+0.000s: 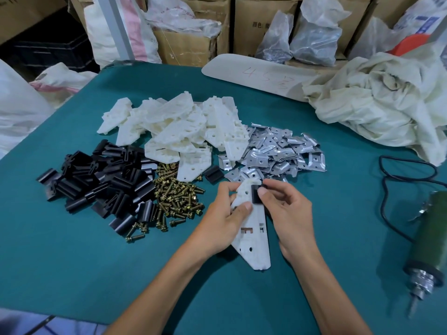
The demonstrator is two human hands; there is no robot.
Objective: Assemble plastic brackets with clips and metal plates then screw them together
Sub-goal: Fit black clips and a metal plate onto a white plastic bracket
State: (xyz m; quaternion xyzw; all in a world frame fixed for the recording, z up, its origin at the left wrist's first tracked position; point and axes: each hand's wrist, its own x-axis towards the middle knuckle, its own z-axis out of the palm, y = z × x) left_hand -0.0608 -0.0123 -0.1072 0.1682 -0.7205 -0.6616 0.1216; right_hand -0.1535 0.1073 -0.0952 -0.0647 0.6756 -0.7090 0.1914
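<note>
White plastic bracket [251,238] held over green desk [96,274], front centre. Left hand [225,221] grips its left edge, fingers [226,189] curled; right hand [287,213] pinches black clip [256,195] against its top. Behind: bracket pile [179,126], clip pile [104,187], brass screws [176,197], metal plates [273,153]. Electric screwdriver [433,238] right; cardboard boxes [183,44] at back.

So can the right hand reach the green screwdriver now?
Probably yes: only table and a cable lie before the screwdriver, though the right hand pinches a black clip on the bracket.

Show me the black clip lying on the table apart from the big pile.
The lone clip between the screws and metal plates; another is pinched in the right hand.
</note>
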